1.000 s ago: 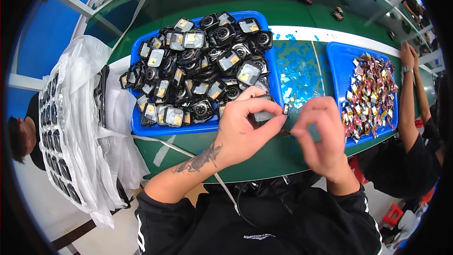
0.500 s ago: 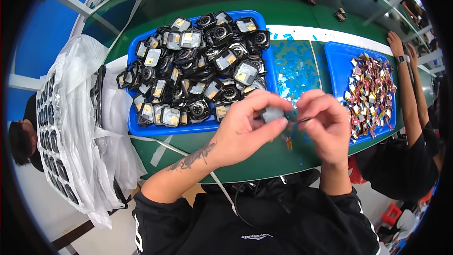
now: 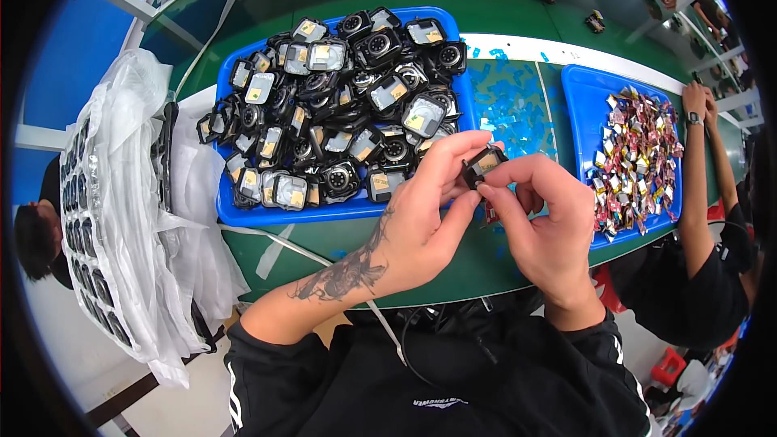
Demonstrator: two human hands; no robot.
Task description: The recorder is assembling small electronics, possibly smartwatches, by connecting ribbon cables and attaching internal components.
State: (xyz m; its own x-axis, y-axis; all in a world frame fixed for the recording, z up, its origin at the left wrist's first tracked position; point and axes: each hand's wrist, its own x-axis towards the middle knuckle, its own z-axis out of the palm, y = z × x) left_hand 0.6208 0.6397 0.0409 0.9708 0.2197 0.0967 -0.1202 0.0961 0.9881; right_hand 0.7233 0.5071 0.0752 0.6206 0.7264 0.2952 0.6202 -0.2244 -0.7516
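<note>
My left hand (image 3: pixel 425 222) is closed on a small black smartwatch body (image 3: pixel 486 162), which has a tan patch on its face. It is held tilted above the table, in front of the left tray's right end. My right hand (image 3: pixel 552 222) reaches in from the other side, thumb and forefinger pinched at the lower edge of that body. A small red scrap (image 3: pixel 490 212) shows just under the right fingertips; whether it is attached cannot be made out. The piled smartwatch bodies (image 3: pixel 377 47) lie beside my left hand, some with grey faces, others with round sensor backs.
A blue tray (image 3: pixel 324 214) holds the pile. Blue film bits (image 3: pixel 511 109) litter the green table. Another blue tray (image 3: pixel 576 105) holds small red and silver parts (image 3: pixel 635 162). Wrapped trays (image 3: pixel 129 218) stack at left. A person's arm (image 3: pixel 696 170) rests at right.
The watch body has turned from its pale side to its dark side with the tan patch. My right fingers have moved left onto its edge; a dangling strip is no longer visible.
</note>
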